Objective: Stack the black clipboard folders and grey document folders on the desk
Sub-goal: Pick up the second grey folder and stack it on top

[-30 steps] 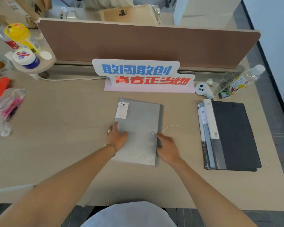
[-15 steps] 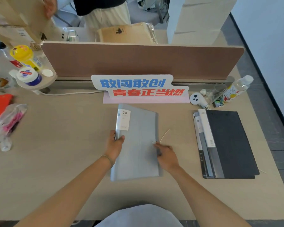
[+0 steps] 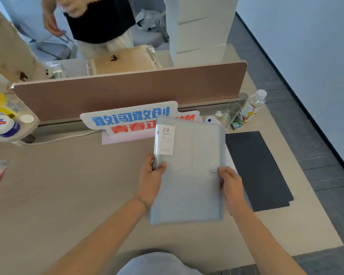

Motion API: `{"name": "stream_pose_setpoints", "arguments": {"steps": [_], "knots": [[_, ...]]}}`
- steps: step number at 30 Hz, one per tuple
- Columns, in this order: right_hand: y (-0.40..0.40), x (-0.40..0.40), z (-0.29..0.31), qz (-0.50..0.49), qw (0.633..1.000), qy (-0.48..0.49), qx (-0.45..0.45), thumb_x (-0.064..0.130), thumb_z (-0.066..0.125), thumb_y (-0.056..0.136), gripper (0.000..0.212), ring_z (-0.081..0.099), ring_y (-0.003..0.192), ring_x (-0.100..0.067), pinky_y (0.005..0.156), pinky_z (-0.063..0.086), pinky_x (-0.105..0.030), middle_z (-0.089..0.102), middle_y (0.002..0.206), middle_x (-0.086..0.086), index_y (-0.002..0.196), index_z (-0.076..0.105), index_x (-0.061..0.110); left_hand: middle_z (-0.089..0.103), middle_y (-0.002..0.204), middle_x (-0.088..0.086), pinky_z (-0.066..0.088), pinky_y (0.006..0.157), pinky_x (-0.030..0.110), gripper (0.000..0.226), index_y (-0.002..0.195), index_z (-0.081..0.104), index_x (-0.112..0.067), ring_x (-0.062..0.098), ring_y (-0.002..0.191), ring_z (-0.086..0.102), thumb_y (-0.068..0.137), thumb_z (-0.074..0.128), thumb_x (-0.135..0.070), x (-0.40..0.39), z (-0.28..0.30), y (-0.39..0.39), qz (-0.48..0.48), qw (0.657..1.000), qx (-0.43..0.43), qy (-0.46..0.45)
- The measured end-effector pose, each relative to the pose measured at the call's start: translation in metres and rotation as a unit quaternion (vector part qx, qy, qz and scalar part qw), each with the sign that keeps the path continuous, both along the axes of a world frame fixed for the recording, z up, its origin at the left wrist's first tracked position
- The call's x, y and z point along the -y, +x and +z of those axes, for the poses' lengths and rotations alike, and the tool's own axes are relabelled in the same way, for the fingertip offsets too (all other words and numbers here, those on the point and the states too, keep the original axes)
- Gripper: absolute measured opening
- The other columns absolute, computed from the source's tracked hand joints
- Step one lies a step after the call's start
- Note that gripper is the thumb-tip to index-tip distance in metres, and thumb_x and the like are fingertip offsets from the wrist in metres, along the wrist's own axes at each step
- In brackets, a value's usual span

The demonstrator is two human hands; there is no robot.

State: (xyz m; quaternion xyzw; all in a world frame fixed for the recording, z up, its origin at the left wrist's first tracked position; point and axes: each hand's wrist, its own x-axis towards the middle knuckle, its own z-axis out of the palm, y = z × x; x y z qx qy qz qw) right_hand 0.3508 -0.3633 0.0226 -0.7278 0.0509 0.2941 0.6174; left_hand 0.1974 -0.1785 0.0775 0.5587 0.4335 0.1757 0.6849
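Bottles [image 3: 2, 118] on a shelf at far left, a sign [image 3: 127, 120] mid-frame, left hand [image 3: 150, 178] closed on the left edge of a grey folder [image 3: 189, 175] held above the desk [image 3: 68, 185] at centre, right hand [image 3: 230, 185] gripping its right edge, black clipboard [image 3: 256, 169] lying flat at right.

Left hand [image 3: 150, 175]; right hand [image 3: 229, 182]; both clenched
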Motion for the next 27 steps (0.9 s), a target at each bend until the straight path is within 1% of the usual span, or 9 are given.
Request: {"name": "stream_pose_setpoints", "arguments": {"steps": [2,4,8,10,13,18,21,23,27], "knots": [[0.024,0.02,0.016,-0.008,0.997,-0.036,0.071,0.017,0.058,0.095,0.022,0.047,0.066,-0.008,0.065,0.038,-0.026,0.057,0.072,0.004,0.081,0.067,0.003,0.064,0.086,0.001,0.048,0.076,0.033,0.015,0.096,0.059,-0.017,0.016,0.079,0.057,0.096,0.06,-0.002,0.016,-0.006,0.027,-0.015,1.0,-0.001,-0.003],[0.05,0.042,0.024,-0.025,0.989,-0.086,0.121,0.018,0.057,0.096,0.019,0.049,0.067,-0.008,0.065,0.04,-0.025,0.06,0.075,0.004,0.085,0.068,0.006,0.065,0.086,0.002,0.049,0.073,0.028,0.009,0.1,0.063,-0.011,0.014,0.077,0.057,0.096,0.06,-0.003,0.034,-0.011,0.055,-0.04,0.999,-0.009,0.002],[0.104,0.08,0.028,-0.04,0.968,-0.161,0.187,0.017,0.061,0.094,0.009,0.051,0.07,-0.018,0.063,0.04,-0.026,0.059,0.074,-0.002,0.088,0.068,0.016,0.061,0.067,0.001,0.045,0.064,0.037,0.015,0.077,0.064,-0.011,0.02,0.065,0.052,0.092,0.066,-0.014,0.067,-0.03,0.107,-0.077,0.994,-0.072,0.01],[0.129,0.095,0.02,-0.034,0.957,-0.202,0.208,0.017,0.063,0.091,0.007,0.056,0.073,-0.023,0.062,0.04,-0.028,0.061,0.072,-0.002,0.088,0.069,0.019,0.068,0.072,0.004,0.052,0.068,0.042,0.012,0.084,0.067,-0.008,0.024,0.066,0.06,0.088,0.069,-0.02,0.082,-0.037,0.128,-0.092,0.99,-0.101,0.028],[0.159,0.113,0.006,-0.021,0.945,-0.249,0.213,0.017,0.063,0.09,0.02,0.063,0.088,-0.024,0.074,0.041,-0.03,0.068,0.09,-0.003,0.107,0.073,0.016,0.073,0.077,0.002,0.053,0.067,0.033,0.022,0.107,0.065,-0.026,0.022,0.071,0.069,0.086,0.068,-0.02,0.101,-0.045,0.154,-0.115,0.982,-0.143,0.051],[0.193,0.122,-0.021,0.023,0.926,-0.325,0.189,0.014,0.055,0.093,0.038,0.058,0.087,-0.024,0.079,0.043,-0.033,0.064,0.091,-0.002,0.13,0.063,0.017,0.072,0.082,0.0,0.055,0.072,0.033,0.031,0.111,0.056,-0.032,0.024,0.08,0.071,0.084,0.063,-0.018,0.12,-0.076,0.19,-0.129,0.968,-0.208,0.048],[0.206,0.121,-0.042,0.038,0.921,-0.353,0.16,0.017,0.054,0.095,0.041,0.063,0.106,-0.035,0.087,0.045,-0.039,0.071,0.111,-0.013,0.135,0.058,0.017,0.071,0.08,0.001,0.055,0.063,0.032,0.038,0.118,0.057,-0.032,0.023,0.073,0.069,0.083,0.054,-0.017,0.126,-0.091,0.204,-0.138,0.964,-0.227,0.03],[0.211,0.12,-0.054,0.049,0.92,-0.361,0.144,0.016,0.051,0.096,0.04,0.062,0.113,-0.037,0.091,0.045,-0.039,0.069,0.12,-0.016,0.135,0.057,0.015,0.07,0.084,0.006,0.059,0.066,0.038,0.037,0.12,0.058,-0.029,0.025,0.073,0.066,0.086,0.049,-0.017,0.127,-0.098,0.209,-0.135,0.963,-0.233,0.014],[0.219,0.118,-0.072,0.099,0.911,-0.377,0.133,0.012,0.049,0.095,0.034,0.062,0.112,-0.039,0.091,0.046,-0.04,0.068,0.121,-0.018,0.127,0.062,0.01,0.065,0.117,0.011,0.054,0.075,0.033,0.038,0.124,0.061,-0.026,0.025,0.093,0.067,0.09,0.044,-0.022,0.124,-0.107,0.212,-0.126,0.959,-0.255,0.024]]}}
